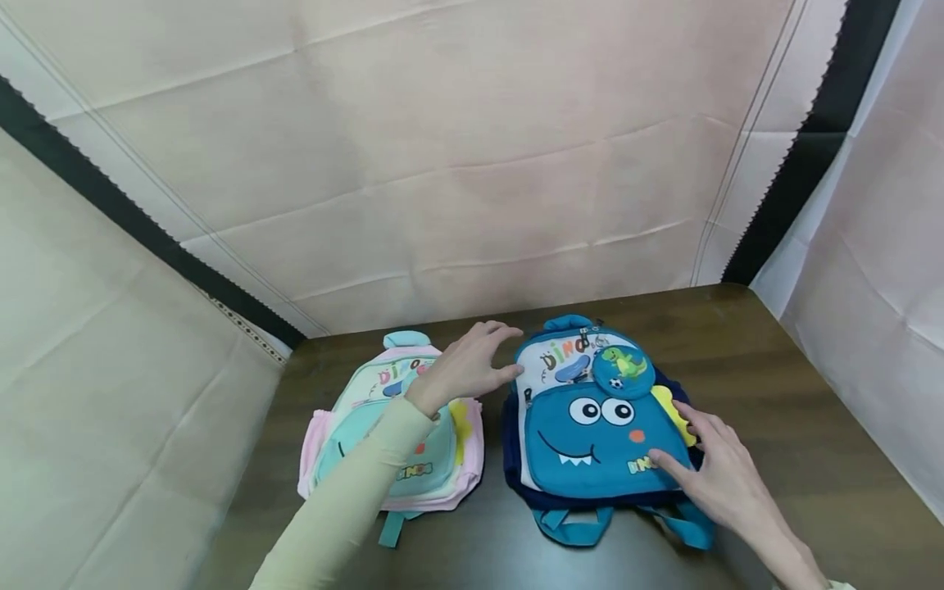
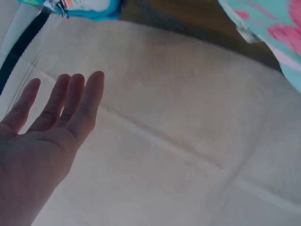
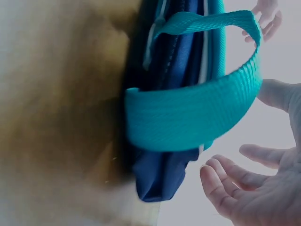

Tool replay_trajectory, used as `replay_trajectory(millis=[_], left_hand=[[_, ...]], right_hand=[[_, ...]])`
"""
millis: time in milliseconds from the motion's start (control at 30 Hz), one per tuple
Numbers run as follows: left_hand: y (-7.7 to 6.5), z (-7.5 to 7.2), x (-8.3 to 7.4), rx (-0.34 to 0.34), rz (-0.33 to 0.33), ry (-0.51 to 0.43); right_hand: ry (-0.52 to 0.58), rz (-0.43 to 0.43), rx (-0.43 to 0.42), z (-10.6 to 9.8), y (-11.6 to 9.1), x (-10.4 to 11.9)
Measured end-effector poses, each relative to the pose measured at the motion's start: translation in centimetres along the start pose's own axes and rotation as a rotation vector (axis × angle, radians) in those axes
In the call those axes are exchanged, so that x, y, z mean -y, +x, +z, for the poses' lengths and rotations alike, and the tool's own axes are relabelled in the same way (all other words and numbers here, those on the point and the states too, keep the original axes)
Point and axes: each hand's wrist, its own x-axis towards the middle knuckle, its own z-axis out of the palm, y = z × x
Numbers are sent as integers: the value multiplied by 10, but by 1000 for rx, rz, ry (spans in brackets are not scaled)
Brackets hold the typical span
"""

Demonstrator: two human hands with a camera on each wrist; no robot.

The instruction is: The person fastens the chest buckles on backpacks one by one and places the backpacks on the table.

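A blue dinosaur backpack (image 1: 583, 434) with a round green-dinosaur badge lies face up on the table. My right hand (image 1: 726, 467) is spread at its lower right side, by the yellow spikes; whether it touches the bag I cannot tell. In the right wrist view the teal strap (image 3: 188, 113) loops out from the bag's edge, beside my right hand (image 3: 263, 183). My left hand (image 1: 468, 365), fingers extended, hovers between the two bags, its forearm crossing over a pink and mint backpack (image 1: 369, 401) and hiding part of it. The left wrist view shows that hand (image 2: 51, 132) holding nothing.
Both bags lie on a dark brown wooden table (image 1: 774, 393). Pale fabric walls (image 1: 479, 164) enclose it at the back and sides, with black strips (image 1: 804, 156) along the corners. Teal straps (image 1: 575, 528) hang out below the blue bag.
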Motion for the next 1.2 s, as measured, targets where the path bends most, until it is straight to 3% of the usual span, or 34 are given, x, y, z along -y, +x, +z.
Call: replay_trajectory(millis=[233,467,700,800,933,1200], left_hand=[[42,16,-12,76,34,-27],[80,26,-33,124,133,-49],[115,46,-48,190,227,-101],[125,49,-41,235,233,-129],[134,53,-31,284,192,-155],[152,63,-22,276,169,-84]], right_hand=[[19,27,-3,-1,-15,-14],[44,54,-23,-3,-23,-21],[60,121,-16,0,-30,-23],[74,148,14,5,-30,-22],[93,173,47,11,-32,-22],[146,235,84,17,-35,-26]])
